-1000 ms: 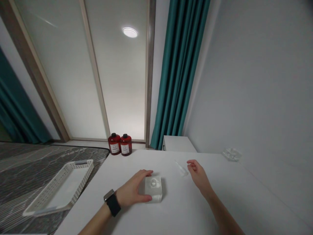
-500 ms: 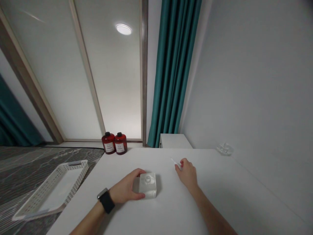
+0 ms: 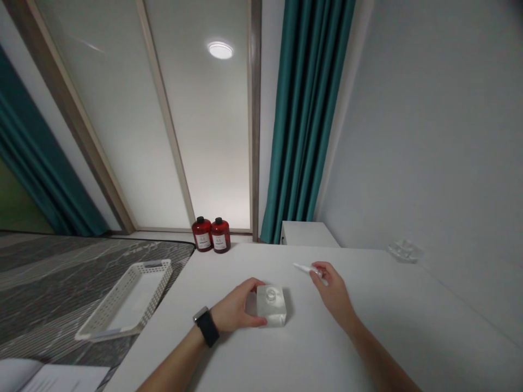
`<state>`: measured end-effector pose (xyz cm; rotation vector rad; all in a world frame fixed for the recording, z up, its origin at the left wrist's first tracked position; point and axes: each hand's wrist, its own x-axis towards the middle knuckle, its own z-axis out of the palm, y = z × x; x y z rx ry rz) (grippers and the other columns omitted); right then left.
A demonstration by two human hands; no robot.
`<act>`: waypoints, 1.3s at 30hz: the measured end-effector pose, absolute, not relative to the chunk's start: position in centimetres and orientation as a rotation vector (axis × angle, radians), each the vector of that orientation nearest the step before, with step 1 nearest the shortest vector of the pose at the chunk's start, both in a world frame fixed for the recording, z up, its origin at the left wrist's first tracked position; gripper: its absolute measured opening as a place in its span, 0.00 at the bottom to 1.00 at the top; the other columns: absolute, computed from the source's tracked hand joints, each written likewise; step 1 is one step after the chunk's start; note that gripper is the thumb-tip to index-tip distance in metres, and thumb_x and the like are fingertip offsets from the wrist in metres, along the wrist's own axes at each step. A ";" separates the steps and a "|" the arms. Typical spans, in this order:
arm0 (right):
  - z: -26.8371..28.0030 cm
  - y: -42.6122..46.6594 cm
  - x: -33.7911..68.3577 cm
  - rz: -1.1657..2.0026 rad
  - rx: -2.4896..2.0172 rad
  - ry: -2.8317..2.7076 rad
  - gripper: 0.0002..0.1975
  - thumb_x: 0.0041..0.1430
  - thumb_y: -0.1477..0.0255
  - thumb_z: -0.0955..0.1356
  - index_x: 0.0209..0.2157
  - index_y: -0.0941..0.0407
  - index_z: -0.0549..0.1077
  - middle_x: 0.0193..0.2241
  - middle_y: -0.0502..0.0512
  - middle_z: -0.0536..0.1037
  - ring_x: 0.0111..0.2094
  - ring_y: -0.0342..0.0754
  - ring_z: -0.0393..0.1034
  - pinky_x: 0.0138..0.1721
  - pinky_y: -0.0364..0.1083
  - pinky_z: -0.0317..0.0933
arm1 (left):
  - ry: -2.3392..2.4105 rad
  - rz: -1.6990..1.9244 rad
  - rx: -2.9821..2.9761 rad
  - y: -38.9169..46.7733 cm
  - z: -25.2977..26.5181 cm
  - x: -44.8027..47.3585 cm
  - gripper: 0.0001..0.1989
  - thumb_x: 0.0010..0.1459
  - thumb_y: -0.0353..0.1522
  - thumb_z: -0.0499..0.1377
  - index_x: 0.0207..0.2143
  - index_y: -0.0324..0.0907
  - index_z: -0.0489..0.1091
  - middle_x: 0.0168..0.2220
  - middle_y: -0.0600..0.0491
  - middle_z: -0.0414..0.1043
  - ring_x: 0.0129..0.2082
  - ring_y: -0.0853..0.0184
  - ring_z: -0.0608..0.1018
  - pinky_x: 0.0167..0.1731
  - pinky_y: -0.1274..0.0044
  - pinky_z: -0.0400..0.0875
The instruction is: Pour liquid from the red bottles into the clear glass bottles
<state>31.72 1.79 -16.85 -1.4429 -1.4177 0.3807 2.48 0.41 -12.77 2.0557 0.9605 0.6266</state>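
Observation:
My left hand [image 3: 240,308], with a dark watch at the wrist, is closed around the left side of a clear square glass bottle [image 3: 271,308]. The thumb lies along its near side and the fingers at its far side. A round, ring-shaped neck shows on the bottle's top, and the bottle is upright at the white table. To its right, my right hand [image 3: 332,288] pinches a slim, whitish pointed stick [image 3: 303,268] between thumb and fingers. Its tip points left, beyond the bottle. The fingers partly cover its thicker end, so its exact kind is unclear.
Two red bottles [image 3: 211,237] with black caps stand at the table's [image 3: 261,359] far left corner. A clear glass-like object [image 3: 404,251] sits at the far right by the wall. Left of the table are a white perforated basket [image 3: 81,333] and an open book [image 3: 61,377].
The whole view has shifted, so things sit farther right and the open book shows at lower left. The stick in my right hand lies flatter, with more of it visible. My left hand keeps its grip.

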 end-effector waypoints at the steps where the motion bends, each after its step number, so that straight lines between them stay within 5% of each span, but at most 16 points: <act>1: -16.4 1.4 31.4 0.400 -1.425 -1.413 0.18 0.58 0.57 0.63 0.41 0.56 0.71 0.35 0.58 0.76 0.34 0.52 0.71 0.37 0.48 0.65 | 0.959 0.632 2.051 0.4 -12.9 2.6 0.30 0.42 0.28 0.72 0.48 0.40 0.66 0.47 0.49 0.72 0.45 0.58 0.74 0.47 0.68 0.68; 5: -13.7 -0.3 30.4 0.472 -1.344 -1.426 0.19 0.62 0.59 0.63 0.47 0.56 0.72 0.36 0.57 0.76 0.34 0.50 0.71 0.38 0.48 0.65 | 0.947 0.633 2.044 0.3 -13.1 2.7 0.31 0.42 0.30 0.73 0.49 0.40 0.66 0.48 0.47 0.72 0.47 0.57 0.74 0.49 0.67 0.68; 11: -9.2 -1.6 30.0 0.568 -1.171 -1.702 0.14 0.60 0.64 0.67 0.47 0.53 0.69 0.44 0.58 0.74 0.47 0.53 0.71 0.50 0.51 0.65 | 0.970 0.621 2.110 0.5 -13.2 2.6 0.33 0.41 0.33 0.74 0.50 0.41 0.66 0.48 0.47 0.72 0.46 0.57 0.73 0.49 0.67 0.68; 22: -1.0 -1.7 27.4 0.547 -1.149 -2.398 0.07 0.61 0.74 0.65 0.42 0.53 0.70 0.40 0.55 0.73 0.41 0.50 0.69 0.44 0.49 0.64 | 0.985 0.629 2.230 0.5 -13.0 2.6 0.36 0.40 0.39 0.75 0.51 0.40 0.67 0.47 0.46 0.74 0.44 0.55 0.75 0.47 0.67 0.68; 39: -2.9 -1.0 24.2 0.630 -1.114 -2.625 0.09 0.58 0.80 0.65 0.40 0.56 0.71 0.40 0.55 0.72 0.41 0.50 0.69 0.44 0.48 0.63 | 1.007 0.591 2.319 0.7 -13.3 2.6 0.37 0.42 0.44 0.73 0.53 0.41 0.66 0.47 0.46 0.75 0.44 0.55 0.76 0.47 0.67 0.67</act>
